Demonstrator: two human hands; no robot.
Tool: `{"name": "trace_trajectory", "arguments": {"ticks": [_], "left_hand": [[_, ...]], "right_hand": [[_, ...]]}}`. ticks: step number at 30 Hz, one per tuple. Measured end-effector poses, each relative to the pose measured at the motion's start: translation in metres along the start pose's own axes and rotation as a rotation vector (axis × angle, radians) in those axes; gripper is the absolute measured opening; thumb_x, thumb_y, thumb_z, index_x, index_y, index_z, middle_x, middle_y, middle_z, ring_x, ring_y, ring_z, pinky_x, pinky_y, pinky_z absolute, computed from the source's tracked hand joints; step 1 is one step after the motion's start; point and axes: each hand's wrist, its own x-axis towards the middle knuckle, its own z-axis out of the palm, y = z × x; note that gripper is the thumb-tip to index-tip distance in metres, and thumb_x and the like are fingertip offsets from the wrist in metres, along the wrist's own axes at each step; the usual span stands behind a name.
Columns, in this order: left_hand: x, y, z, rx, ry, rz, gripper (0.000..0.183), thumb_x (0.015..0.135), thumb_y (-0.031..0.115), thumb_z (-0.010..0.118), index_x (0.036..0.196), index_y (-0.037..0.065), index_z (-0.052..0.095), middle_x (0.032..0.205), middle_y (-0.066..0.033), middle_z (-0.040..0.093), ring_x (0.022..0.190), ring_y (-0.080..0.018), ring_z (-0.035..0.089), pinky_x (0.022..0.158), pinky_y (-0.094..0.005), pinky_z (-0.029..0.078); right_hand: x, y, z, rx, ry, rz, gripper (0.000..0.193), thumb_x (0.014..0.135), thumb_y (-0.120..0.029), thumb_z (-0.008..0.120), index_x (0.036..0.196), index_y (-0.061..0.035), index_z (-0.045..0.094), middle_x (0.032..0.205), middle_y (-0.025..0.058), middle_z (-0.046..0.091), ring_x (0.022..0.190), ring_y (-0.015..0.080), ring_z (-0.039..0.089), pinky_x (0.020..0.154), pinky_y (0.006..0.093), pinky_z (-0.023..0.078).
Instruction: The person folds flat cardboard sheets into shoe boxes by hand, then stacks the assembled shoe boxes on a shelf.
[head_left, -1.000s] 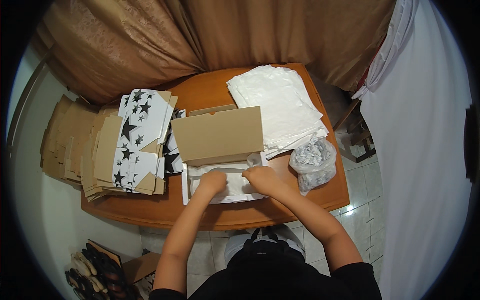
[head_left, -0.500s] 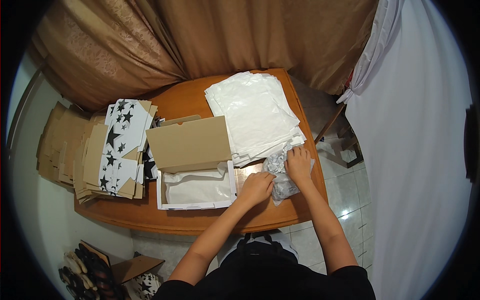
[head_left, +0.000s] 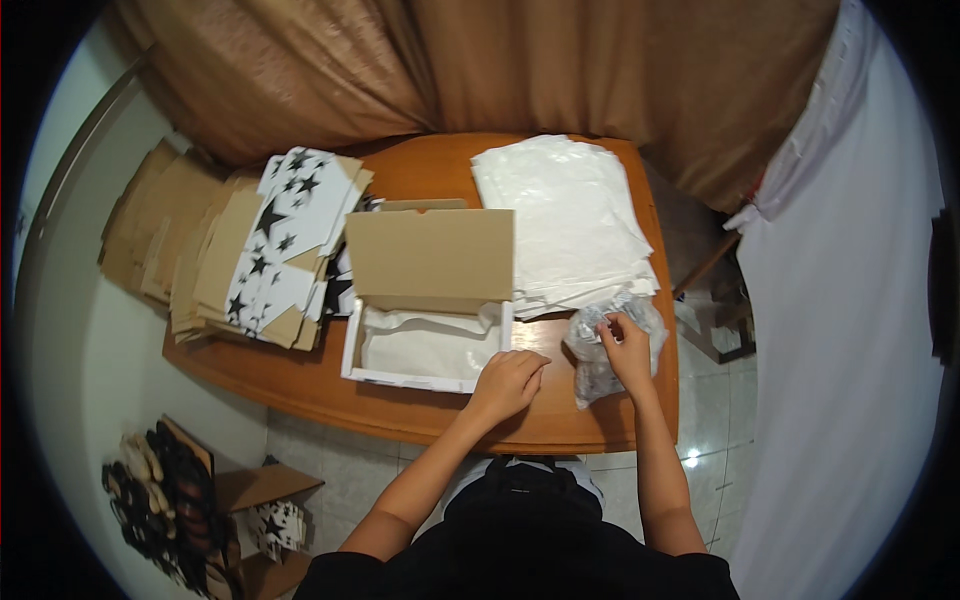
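A clear plastic bag (head_left: 597,378) with small greyish-white contents lies near the table's right edge. My right hand (head_left: 628,352) is over it, thumb and fingers pinched together at its opening. Something pale shows at those fingertips, too small to name. My left hand (head_left: 508,384) is closed, back upward, by the front right corner of an open cardboard box (head_left: 430,250). Its curled fingers hide whatever they may hold. White tissue paper (head_left: 425,342) lines the box, whose brown lid stands raised at the back.
A stack of white paper sheets (head_left: 565,220) lies behind the bag. Flat cardboard boxes with black stars (head_left: 285,235) are piled on the left, beside plain brown cardboard (head_left: 165,220). Shoes (head_left: 165,500) sit on a rack at lower left. Curtains (head_left: 560,70) hang behind the wooden table (head_left: 560,425).
My left hand has come away from the plastic bag toward the box. My right hand has changed from lying over the bag to a pinch. The whole view has shifted.
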Motion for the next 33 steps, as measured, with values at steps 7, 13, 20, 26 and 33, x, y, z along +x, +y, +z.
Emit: {"name": "trace_trajectory", "arguments": {"ticks": [7,13,20,26,33], "left_hand": [[-0.04,-0.02,-0.075,0.126,0.22,-0.065,0.018,0.077,0.0,0.054,0.093,0.005,0.062,0.087,-0.0091,0.063,0.083,-0.0275,0.059,0.075,-0.0371,0.044],[-0.085,-0.074,-0.138,0.241,0.428,-0.322,0.019,0.078,0.002,0.054,0.094,0.004,0.063,0.092,-0.0107,0.063,0.086,-0.0286,0.059,0.076,-0.038,0.044],[-0.114,-0.116,-0.185,0.23,0.505,-0.431,0.018,0.081,0.002,0.051,0.094,0.001,0.062,0.093,-0.0129,0.062,0.087,-0.0305,0.058,0.078,-0.0385,0.044],[-0.103,-0.143,-0.209,0.168,0.467,-0.418,0.017,0.082,0.004,0.051,0.095,0.001,0.062,0.095,-0.0132,0.062,0.09,-0.0312,0.058,0.08,-0.0382,0.045],[-0.08,-0.169,-0.212,0.113,0.307,-0.345,0.02,0.083,0.007,0.051,0.099,0.002,0.06,0.1,-0.0143,0.06,0.091,-0.0324,0.058,0.079,-0.0391,0.045]], "right_hand": [[-0.001,-0.093,0.075,0.255,-0.363,-0.001,0.031,0.081,-0.015,0.064,0.111,-0.0059,0.059,0.075,0.0111,0.062,0.063,0.0187,0.06,0.06,0.0297,0.048],[-0.007,-0.14,0.172,0.265,-0.573,-0.136,0.029,0.081,-0.018,0.062,0.108,-0.0066,0.06,0.077,0.0141,0.064,0.066,0.0261,0.062,0.062,0.035,0.049],[-0.008,-0.167,0.221,0.019,-0.393,-0.232,0.032,0.082,-0.016,0.057,0.111,-0.0035,0.057,0.099,0.0179,0.062,0.089,0.0327,0.061,0.076,0.0406,0.048],[0.053,-0.19,0.184,-0.116,-0.103,-0.503,0.033,0.073,-0.006,0.061,0.106,-0.0056,0.058,0.108,0.0163,0.055,0.104,0.0345,0.049,0.088,0.0427,0.042],[0.14,-0.197,0.152,-0.605,0.169,-0.581,0.052,0.071,-0.008,0.065,0.12,-0.0105,0.051,0.117,0.0147,0.051,0.115,0.0307,0.046,0.101,0.0524,0.03]]}}
